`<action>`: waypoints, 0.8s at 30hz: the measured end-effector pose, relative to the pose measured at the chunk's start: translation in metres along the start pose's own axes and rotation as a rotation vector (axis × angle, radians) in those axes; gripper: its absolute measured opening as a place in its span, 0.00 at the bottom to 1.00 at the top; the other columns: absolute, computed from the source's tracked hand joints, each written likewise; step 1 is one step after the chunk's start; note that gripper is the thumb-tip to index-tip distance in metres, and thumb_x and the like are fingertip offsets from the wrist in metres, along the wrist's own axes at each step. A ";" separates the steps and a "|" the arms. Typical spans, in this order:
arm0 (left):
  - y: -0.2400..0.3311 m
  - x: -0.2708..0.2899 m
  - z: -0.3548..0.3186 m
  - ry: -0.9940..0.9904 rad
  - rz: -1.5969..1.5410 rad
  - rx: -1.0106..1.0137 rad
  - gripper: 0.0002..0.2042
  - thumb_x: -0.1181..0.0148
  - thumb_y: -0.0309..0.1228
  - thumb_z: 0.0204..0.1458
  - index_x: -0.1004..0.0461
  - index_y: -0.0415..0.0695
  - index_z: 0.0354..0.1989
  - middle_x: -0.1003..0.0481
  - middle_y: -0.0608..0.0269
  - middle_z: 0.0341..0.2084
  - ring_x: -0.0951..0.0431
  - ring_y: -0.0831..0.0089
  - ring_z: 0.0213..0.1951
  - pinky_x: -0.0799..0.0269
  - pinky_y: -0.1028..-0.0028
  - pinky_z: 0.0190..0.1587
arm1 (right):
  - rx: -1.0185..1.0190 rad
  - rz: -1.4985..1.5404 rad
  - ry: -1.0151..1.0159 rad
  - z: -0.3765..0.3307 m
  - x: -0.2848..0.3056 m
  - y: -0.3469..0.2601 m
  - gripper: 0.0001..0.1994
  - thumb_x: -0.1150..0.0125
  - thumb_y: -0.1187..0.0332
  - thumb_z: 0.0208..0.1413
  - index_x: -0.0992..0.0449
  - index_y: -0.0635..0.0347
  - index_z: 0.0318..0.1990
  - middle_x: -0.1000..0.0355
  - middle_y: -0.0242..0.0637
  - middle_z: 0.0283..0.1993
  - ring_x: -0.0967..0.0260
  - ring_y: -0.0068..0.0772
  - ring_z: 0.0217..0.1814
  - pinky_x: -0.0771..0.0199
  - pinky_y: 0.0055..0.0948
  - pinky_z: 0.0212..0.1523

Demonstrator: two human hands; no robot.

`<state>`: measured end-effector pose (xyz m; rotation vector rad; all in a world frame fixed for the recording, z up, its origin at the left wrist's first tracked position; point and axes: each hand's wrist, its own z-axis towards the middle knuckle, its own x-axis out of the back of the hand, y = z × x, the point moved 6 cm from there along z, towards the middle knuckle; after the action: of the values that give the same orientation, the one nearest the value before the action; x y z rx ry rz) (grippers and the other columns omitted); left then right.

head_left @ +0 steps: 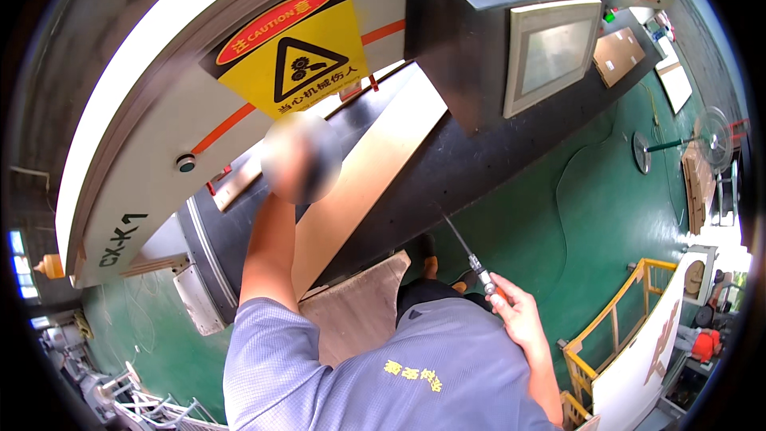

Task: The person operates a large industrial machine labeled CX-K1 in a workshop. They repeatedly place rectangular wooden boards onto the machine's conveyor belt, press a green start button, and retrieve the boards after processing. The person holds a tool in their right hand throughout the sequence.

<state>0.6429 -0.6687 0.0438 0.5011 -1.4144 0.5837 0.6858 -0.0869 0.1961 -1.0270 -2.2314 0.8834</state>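
One thin-nosed metal tool (pixel 480 270) out front of the torso, right side, over the green floor (pixel 511 227). Right hand (pixel 517 309) grip clamped on its handle, nose toward the worktop (pixel 471 172). Left hand (pixel 289 161) at the long pale board (pixel 363 183) lying on the worktop; blurred, can't tell that grip. Beyond: yellow warning sign (pixel 291 52) on the machine cover, grey-framed screen (pixel 552 57) to the right.

The black machine bed (pixel 447 172) carries a pale board (pixel 367 172) and, seemingly, cardboard (pixel 619 57).
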 end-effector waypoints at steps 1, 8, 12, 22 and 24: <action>-0.002 0.002 -0.010 0.194 0.029 -0.110 0.30 0.34 0.45 0.53 0.32 0.49 0.64 0.28 0.49 0.53 0.30 0.51 0.58 0.37 0.51 0.63 | -0.032 0.041 -0.003 -0.001 0.001 0.000 0.24 0.35 0.68 0.62 0.27 0.64 0.64 0.23 0.45 0.59 0.27 0.33 0.61 0.32 0.31 0.64; 0.027 0.071 -0.033 -0.363 -0.182 -0.318 0.38 0.35 0.44 0.54 0.43 0.63 0.74 0.26 0.49 0.44 0.23 0.52 0.49 0.26 0.57 0.53 | 0.103 -0.055 -0.039 0.007 -0.003 -0.006 0.24 0.36 0.67 0.63 0.28 0.64 0.64 0.23 0.45 0.60 0.27 0.33 0.61 0.31 0.31 0.64; 0.029 0.065 -0.108 -0.328 -0.154 -0.444 0.35 0.40 0.45 0.56 0.43 0.66 0.74 0.25 0.50 0.41 0.20 0.50 0.41 0.24 0.54 0.46 | 0.117 -0.103 -0.103 0.012 -0.009 -0.010 0.24 0.35 0.66 0.63 0.28 0.64 0.64 0.24 0.46 0.60 0.27 0.35 0.62 0.31 0.32 0.64; 0.079 0.081 -0.117 0.076 -0.092 -0.851 0.30 0.36 0.23 0.45 0.26 0.57 0.62 0.25 0.66 0.58 0.31 0.62 0.63 0.35 0.55 0.63 | 0.250 -0.205 -0.132 0.005 -0.006 -0.004 0.25 0.36 0.68 0.63 0.29 0.65 0.66 0.23 0.31 0.41 0.33 0.19 0.37 0.27 0.21 0.43; 0.089 0.051 -0.095 -0.065 -0.115 -1.029 0.31 0.33 0.23 0.41 0.24 0.56 0.59 0.26 0.69 0.58 0.35 0.66 0.66 0.39 0.57 0.66 | 0.249 -0.187 -0.108 0.001 -0.004 0.002 0.25 0.35 0.67 0.63 0.29 0.65 0.65 0.23 0.31 0.42 0.32 0.19 0.37 0.27 0.22 0.43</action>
<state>0.6614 -0.5360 0.0833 -0.2286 -1.5280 -0.2878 0.6882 -0.0893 0.1932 -0.6597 -2.1928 1.1201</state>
